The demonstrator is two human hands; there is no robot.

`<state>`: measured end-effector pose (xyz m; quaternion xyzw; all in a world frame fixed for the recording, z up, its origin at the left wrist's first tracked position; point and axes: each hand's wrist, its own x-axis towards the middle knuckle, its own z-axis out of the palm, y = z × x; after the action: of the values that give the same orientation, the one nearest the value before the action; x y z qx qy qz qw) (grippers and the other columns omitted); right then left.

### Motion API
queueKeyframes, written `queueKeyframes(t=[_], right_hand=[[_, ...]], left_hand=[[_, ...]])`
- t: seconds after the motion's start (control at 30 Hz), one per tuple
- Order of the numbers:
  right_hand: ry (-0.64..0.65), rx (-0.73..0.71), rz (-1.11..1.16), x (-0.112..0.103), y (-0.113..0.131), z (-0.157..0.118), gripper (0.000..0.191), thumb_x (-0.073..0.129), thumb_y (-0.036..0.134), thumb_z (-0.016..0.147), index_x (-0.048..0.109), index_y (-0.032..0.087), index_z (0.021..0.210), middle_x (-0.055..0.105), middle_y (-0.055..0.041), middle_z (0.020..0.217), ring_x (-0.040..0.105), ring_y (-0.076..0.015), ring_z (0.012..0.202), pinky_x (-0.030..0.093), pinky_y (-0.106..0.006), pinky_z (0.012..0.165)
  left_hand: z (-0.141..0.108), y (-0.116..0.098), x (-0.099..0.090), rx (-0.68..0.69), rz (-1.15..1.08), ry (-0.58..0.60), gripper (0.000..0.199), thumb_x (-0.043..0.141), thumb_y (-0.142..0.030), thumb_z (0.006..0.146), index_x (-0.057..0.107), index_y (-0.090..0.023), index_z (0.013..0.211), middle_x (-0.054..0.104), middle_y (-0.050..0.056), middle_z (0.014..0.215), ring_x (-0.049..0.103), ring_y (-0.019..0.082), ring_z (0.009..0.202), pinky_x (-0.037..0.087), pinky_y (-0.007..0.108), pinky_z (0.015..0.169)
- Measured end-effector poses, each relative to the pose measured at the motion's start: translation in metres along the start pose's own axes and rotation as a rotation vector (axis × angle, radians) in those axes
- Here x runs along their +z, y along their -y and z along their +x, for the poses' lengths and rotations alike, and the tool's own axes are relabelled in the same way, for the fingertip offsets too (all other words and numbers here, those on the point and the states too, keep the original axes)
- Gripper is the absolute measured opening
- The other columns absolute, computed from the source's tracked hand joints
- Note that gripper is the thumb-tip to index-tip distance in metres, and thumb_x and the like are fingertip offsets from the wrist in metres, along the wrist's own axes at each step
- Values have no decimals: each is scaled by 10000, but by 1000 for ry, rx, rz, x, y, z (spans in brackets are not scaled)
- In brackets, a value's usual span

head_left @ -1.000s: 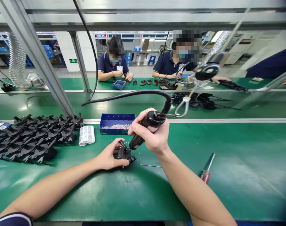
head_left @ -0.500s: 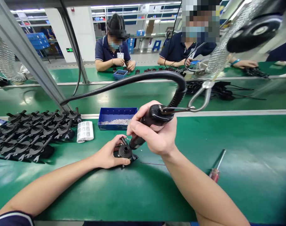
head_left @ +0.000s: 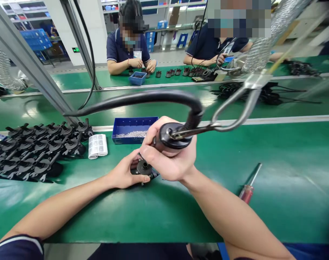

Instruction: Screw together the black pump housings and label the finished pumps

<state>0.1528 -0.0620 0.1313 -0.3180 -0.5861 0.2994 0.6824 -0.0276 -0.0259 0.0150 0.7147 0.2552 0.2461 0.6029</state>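
My left hand (head_left: 126, 171) grips a small round black pump housing (head_left: 143, 167) against the green bench, thumb on its near side and fingers behind. In my right hand (head_left: 172, 159) is a corded electric screwdriver (head_left: 175, 134), with the fingers wrapped round its body. It stands almost upright, just right of the housing. Its lower end and bit are hidden behind my right hand, so I cannot tell whether it touches the housing. A metal hook (head_left: 232, 112) joins its top to a hanging line, and a thick black cable (head_left: 143, 96) arches off to the left.
Several similar black housings (head_left: 40, 146) stand in rows at the left. Beside them lies a sheet of labels (head_left: 97, 145). A blue bin (head_left: 134, 130) holds small metal parts. A red-handled screwdriver (head_left: 249, 186) lies at the right. Across the bench, two people (head_left: 129, 47) handle small parts.
My right hand has tilted the electric screwdriver more upright and shifted slightly left, covering its tip and part of the housing. My left hand still grips the housing. The camera view has tipped down a little.
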Motion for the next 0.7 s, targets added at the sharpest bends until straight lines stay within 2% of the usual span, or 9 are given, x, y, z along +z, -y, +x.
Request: queueKeyframes(t=[0.1, 0.2, 0.27, 0.33, 0.37, 0.43, 0.5, 0.57, 0.7], right_hand=[[6, 31, 25, 3, -1, 2, 252, 752, 195, 742, 518, 279, 702, 534, 60, 571, 520, -147, 490, 427, -321, 463], [4, 73, 108, 2, -7, 8, 228, 770, 183, 773, 559, 264, 743, 541, 81, 570, 529, -132, 476, 454, -309, 478], [67, 95, 173, -2, -11, 12, 183, 802, 193, 788, 633, 243, 838, 650, 60, 628, 646, -157, 536, 530, -313, 526], [138, 109, 249, -7, -14, 14, 222, 846, 229, 799, 673, 230, 939, 754, 19, 717, 774, -211, 673, 608, -328, 588], [153, 112, 277, -10, -15, 15, 235, 857, 243, 808, 675, 230, 956, 767, 16, 724, 794, -222, 686, 623, -329, 588], [138, 108, 298, -14, -16, 13, 229, 865, 220, 807, 660, 240, 908, 718, 50, 651, 743, -195, 557, 590, -301, 508], [99, 91, 288, -15, -17, 11, 235, 848, 154, 786, 640, 248, 846, 629, 91, 574, 620, -144, 415, 510, -269, 427], [65, 68, 266, -14, -16, 9, 236, 825, 119, 766, 636, 251, 819, 613, 90, 583, 593, -133, 409, 470, -263, 410], [14, 99, 196, -9, -13, 8, 207, 832, 171, 788, 642, 247, 822, 619, 81, 577, 581, -132, 418, 470, -271, 421]], left_hand=[[0, 4, -1, -10, -32, -2, 757, 995, -374, 835, 596, -205, 1456, 763, 154, 1392, 733, 411, 1322, 585, 606, 1182], [0, 7, -3, -32, -77, 18, 775, 1009, -388, 832, 593, -202, 1459, 758, 159, 1404, 743, 397, 1306, 568, 602, 1187], [1, 7, -4, -36, -82, 40, 754, 998, -389, 847, 590, -207, 1455, 752, 159, 1412, 746, 388, 1301, 570, 591, 1176], [1, 5, -6, -30, -68, 47, 726, 988, -380, 859, 586, -209, 1438, 746, 158, 1415, 751, 379, 1288, 575, 578, 1164], [1, 5, -6, -29, -61, 47, 734, 988, -373, 858, 577, -211, 1444, 743, 159, 1419, 753, 375, 1284, 574, 574, 1164], [0, 4, -7, -41, -54, 47, 793, 994, -361, 847, 542, -220, 1483, 733, 160, 1429, 753, 371, 1283, 563, 579, 1175], [0, 4, -8, -63, -59, 51, 857, 1000, -356, 835, 506, -229, 1524, 727, 158, 1432, 752, 370, 1283, 552, 593, 1184], [0, 4, -8, -70, -67, 64, 849, 998, -356, 837, 509, -227, 1519, 725, 156, 1426, 749, 368, 1280, 548, 596, 1183], [1, 6, -10, -47, -77, 89, 787, 993, -363, 854, 544, -219, 1485, 728, 144, 1398, 749, 351, 1253, 569, 562, 1152]])
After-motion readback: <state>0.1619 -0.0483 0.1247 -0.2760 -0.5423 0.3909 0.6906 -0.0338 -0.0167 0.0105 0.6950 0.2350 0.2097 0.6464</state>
